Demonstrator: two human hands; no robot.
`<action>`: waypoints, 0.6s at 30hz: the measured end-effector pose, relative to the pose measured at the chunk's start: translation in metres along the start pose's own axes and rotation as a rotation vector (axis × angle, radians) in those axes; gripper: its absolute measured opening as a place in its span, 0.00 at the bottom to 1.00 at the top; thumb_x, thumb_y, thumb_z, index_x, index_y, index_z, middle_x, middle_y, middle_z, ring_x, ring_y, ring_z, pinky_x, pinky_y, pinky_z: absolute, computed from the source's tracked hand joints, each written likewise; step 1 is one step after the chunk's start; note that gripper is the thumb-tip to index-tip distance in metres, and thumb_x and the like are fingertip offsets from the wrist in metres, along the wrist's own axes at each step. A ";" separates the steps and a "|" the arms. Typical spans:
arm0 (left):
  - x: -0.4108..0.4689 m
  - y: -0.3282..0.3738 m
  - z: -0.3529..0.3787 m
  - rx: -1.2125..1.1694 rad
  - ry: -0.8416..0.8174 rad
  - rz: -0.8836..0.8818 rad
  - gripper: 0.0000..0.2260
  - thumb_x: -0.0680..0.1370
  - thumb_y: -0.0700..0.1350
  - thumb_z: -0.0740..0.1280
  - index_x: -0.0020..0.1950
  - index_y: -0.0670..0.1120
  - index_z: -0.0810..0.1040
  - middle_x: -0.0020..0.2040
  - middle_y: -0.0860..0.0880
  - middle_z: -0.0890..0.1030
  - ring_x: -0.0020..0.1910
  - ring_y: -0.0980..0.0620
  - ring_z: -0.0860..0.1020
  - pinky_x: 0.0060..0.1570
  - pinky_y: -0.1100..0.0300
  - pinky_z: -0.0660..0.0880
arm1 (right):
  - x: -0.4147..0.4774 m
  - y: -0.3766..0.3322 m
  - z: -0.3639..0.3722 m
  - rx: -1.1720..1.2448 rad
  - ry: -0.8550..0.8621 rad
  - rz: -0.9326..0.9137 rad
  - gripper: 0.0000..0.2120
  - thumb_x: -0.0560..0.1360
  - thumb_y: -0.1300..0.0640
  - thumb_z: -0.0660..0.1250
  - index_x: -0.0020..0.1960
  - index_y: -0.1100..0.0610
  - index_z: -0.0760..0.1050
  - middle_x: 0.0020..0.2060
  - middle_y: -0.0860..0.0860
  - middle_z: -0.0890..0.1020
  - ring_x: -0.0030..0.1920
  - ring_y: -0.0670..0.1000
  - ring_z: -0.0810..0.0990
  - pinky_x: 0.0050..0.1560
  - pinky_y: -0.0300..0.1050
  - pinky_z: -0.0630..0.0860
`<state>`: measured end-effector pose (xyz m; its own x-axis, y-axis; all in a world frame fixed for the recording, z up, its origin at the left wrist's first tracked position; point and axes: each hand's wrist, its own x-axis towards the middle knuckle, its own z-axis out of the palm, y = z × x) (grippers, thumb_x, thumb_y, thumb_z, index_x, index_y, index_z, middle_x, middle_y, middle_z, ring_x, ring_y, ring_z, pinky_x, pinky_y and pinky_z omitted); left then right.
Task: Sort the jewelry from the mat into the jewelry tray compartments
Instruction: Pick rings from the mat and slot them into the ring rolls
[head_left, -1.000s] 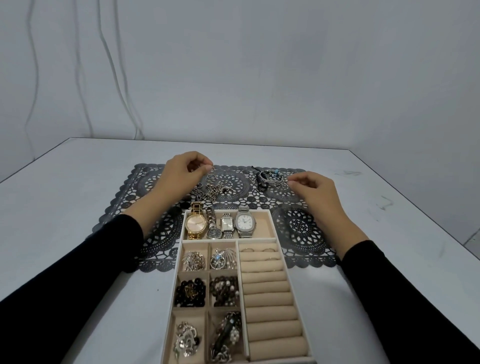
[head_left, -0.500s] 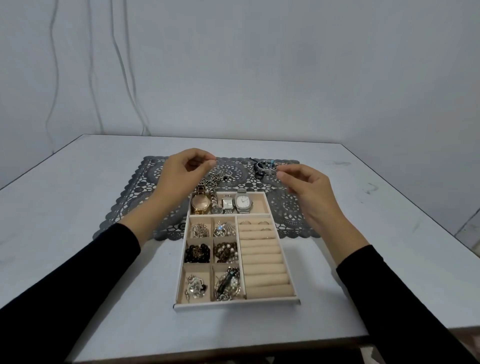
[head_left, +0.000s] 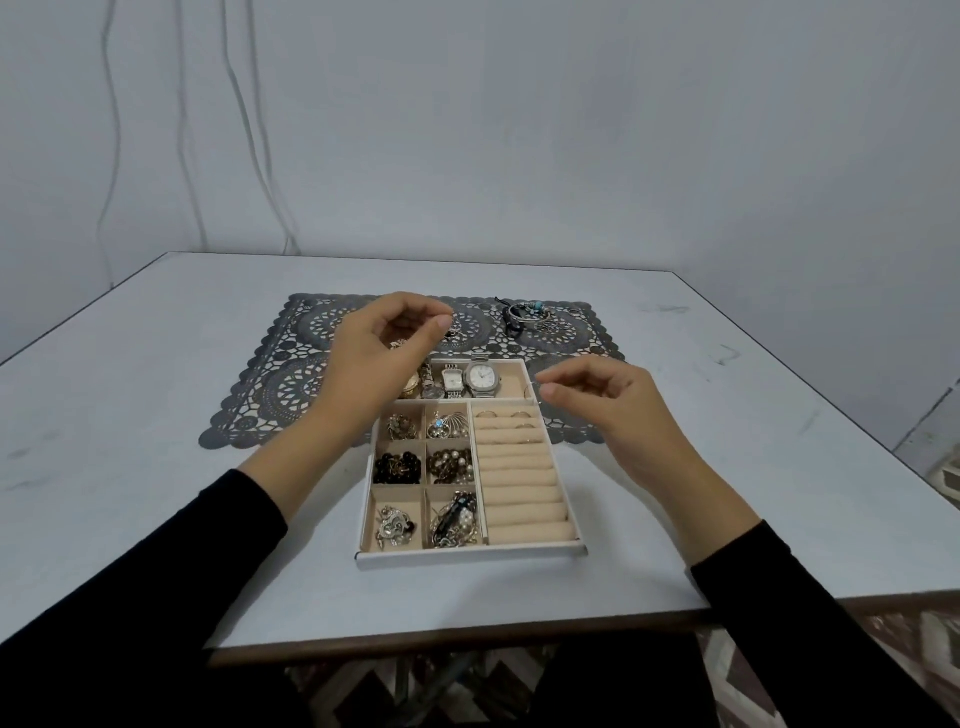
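Four metal watches (head_left: 457, 382) fill the far compartment of the beige padded tray (head_left: 470, 552). Right hand (head_left: 613, 410) fingers pinch a thin wire hoop (head_left: 531, 391). Left hand (head_left: 379, 343) fingers curl, hold unclear.

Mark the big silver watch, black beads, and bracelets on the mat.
silver watch (head_left: 482, 378): head view, on its white dial.
black beads (head_left: 397, 466): head view, middle of the pile.
bracelets (head_left: 525, 313): head view, on the silver bangle.

Two hands (head_left: 374, 353), one tray (head_left: 470, 552), one mat (head_left: 291, 395), four watches (head_left: 482, 378) at tray's twelve o'clock, six small compartments (head_left: 402, 503) at eight o'clock
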<state>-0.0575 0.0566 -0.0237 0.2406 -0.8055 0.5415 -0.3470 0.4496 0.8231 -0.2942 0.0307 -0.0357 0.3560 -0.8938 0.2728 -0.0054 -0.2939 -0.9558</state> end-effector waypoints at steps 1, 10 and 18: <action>-0.001 0.001 0.001 -0.004 0.004 0.007 0.04 0.76 0.42 0.72 0.49 0.50 0.83 0.45 0.54 0.84 0.46 0.55 0.81 0.49 0.62 0.79 | -0.002 0.000 -0.001 -0.024 -0.032 -0.003 0.04 0.71 0.66 0.71 0.46 0.60 0.82 0.31 0.48 0.80 0.30 0.42 0.74 0.28 0.34 0.70; -0.004 0.005 0.003 0.010 -0.020 0.017 0.04 0.76 0.42 0.72 0.50 0.49 0.83 0.46 0.53 0.84 0.46 0.56 0.80 0.50 0.61 0.78 | -0.009 0.005 -0.004 -0.182 -0.197 -0.038 0.05 0.70 0.66 0.73 0.45 0.60 0.83 0.37 0.55 0.84 0.38 0.48 0.77 0.43 0.41 0.74; -0.005 0.004 0.004 0.015 -0.032 0.017 0.04 0.76 0.42 0.72 0.51 0.47 0.83 0.47 0.50 0.85 0.48 0.50 0.81 0.50 0.61 0.79 | -0.009 0.007 -0.004 -0.303 -0.244 -0.081 0.05 0.71 0.66 0.73 0.44 0.58 0.83 0.38 0.53 0.83 0.38 0.49 0.77 0.42 0.47 0.74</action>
<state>-0.0642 0.0612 -0.0239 0.2053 -0.8098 0.5496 -0.3649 0.4577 0.8108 -0.3017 0.0352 -0.0444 0.5781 -0.7674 0.2771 -0.2305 -0.4794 -0.8468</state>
